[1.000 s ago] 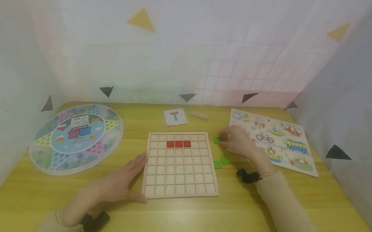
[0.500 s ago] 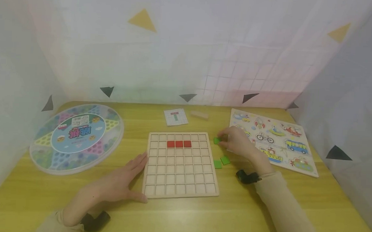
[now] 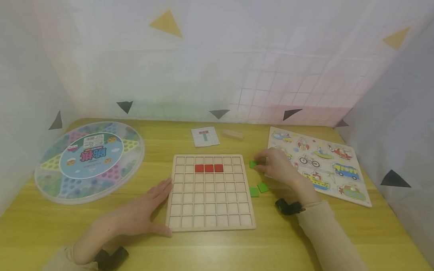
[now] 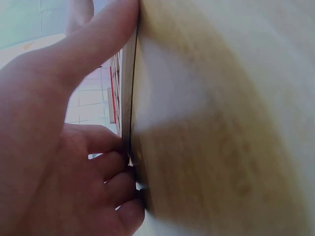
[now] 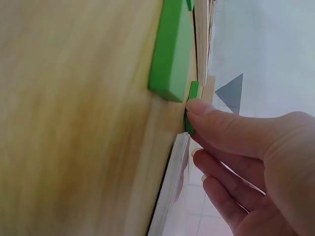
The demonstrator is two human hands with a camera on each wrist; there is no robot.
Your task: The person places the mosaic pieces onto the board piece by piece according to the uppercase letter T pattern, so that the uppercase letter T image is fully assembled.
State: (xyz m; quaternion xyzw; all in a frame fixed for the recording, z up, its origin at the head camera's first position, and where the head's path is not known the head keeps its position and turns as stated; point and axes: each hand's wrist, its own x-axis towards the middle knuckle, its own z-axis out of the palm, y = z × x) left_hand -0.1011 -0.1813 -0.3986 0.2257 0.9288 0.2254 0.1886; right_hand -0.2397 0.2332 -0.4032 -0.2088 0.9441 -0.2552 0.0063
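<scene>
A wooden grid board [image 3: 211, 197] lies on the table, with a row of three red tiles [image 3: 209, 168] set in its upper part. The fingertips and thumb of my left hand [image 3: 137, 214] rest along the board's left edge, fingers mostly straight and spread; the left wrist view shows this edge close up. Right of the board, my right hand [image 3: 278, 165] pinches a green square tile [image 5: 191, 123] that lies at table level, thumb and fingertips at its side. Two more green tiles, one flat by the board's edge [image 3: 254, 192] and one turned [image 3: 262, 187], lie nearer me.
Behind the board are a card [image 3: 205, 136] with a red and green T pattern and a small wooden block [image 3: 233, 134]. A round patterned case [image 3: 90, 163] stands left. A vehicle puzzle board [image 3: 323, 165] lies right, partly behind my right hand.
Almost nothing differs. Both hands keep their places, the right at the green tile and the left at the board; the view shifts only very slightly.
</scene>
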